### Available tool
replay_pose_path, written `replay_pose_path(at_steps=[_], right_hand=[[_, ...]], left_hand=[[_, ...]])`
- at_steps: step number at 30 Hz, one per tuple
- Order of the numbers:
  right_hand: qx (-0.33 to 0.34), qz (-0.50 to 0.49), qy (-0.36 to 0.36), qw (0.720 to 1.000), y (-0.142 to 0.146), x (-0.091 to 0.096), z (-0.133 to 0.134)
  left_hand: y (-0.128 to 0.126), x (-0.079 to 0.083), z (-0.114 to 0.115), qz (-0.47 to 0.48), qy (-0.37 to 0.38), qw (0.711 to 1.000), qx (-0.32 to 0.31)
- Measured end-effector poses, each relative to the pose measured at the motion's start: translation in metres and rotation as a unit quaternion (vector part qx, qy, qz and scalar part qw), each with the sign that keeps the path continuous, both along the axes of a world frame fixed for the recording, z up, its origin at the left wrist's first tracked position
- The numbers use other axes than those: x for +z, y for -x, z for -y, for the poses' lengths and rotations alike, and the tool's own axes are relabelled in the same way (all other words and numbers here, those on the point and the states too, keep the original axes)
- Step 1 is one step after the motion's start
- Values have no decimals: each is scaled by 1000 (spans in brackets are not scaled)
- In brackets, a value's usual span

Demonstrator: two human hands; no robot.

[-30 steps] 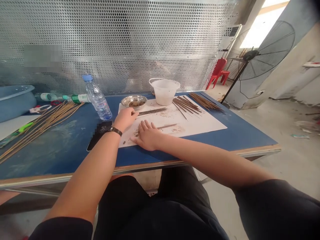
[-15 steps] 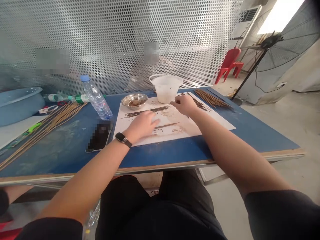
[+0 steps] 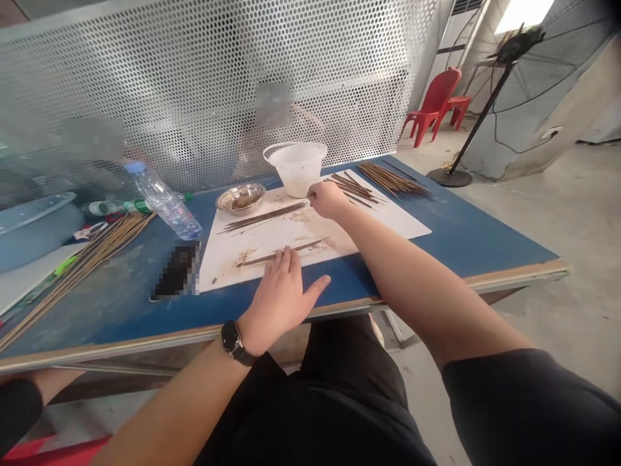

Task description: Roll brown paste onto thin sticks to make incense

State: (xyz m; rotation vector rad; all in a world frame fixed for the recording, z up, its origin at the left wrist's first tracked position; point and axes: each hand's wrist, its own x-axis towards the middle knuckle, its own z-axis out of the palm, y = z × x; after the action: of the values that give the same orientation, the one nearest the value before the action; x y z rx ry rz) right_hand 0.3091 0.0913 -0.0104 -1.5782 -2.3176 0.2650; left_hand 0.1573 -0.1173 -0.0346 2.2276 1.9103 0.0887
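Observation:
My left hand lies with fingers stretched out and thumb spread, its fingertips on a slim brown stick on the white board. Closed in a pinch, my right hand is just right of a row of thin dark sticks, at their right end; whatever its fingers hold is hidden. Thicker brown-coated sticks lie on the board behind and to the right of that hand. Brown crumbs and smears mark the board around the single stick.
Beyond the board's middle stand a white plastic bucket and a metal bowl with brown matter. To the left are a water bottle, a phone, long sticks and a blue basin. A brown stick bundle lies right.
My left hand has drawn back toward the table's front edge and flattened onto the single stick. My right hand stays closed by the thin sticks' end. The view has shifted and tilted slightly.

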Motion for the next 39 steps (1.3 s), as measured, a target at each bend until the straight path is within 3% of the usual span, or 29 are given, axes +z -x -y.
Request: replay_pose_path(at_steps=[6, 12, 14, 16, 20, 29, 35, 39], right_hand=[[-8, -66, -13, 998, 4, 3, 4], [-19, -72, -18, 997, 5, 3, 6], [-4, -46, -4, 999, 0, 8, 7], [39, 4, 55, 998, -9, 16, 8], [127, 94, 169, 973, -28, 29, 12], [170, 112, 169, 964, -12, 29, 25], [198, 94, 133, 967, 1, 20, 25], [199, 82, 132, 968, -1, 19, 24]], left_hand=[[4, 1, -42, -42, -10, 999, 12], [-5, 4, -80, -53, -7, 999, -9], [-10, 2, -83, -49, -14, 999, 6], [-11, -1, -85, -47, -24, 999, 14], [-5, -5, -86, -45, -23, 999, -3], [14, 3, -94, -48, -17, 998, -47], [30, 3, -102, -54, -40, 992, -103], [29, 3, -96, -71, -25, 991, -110]])
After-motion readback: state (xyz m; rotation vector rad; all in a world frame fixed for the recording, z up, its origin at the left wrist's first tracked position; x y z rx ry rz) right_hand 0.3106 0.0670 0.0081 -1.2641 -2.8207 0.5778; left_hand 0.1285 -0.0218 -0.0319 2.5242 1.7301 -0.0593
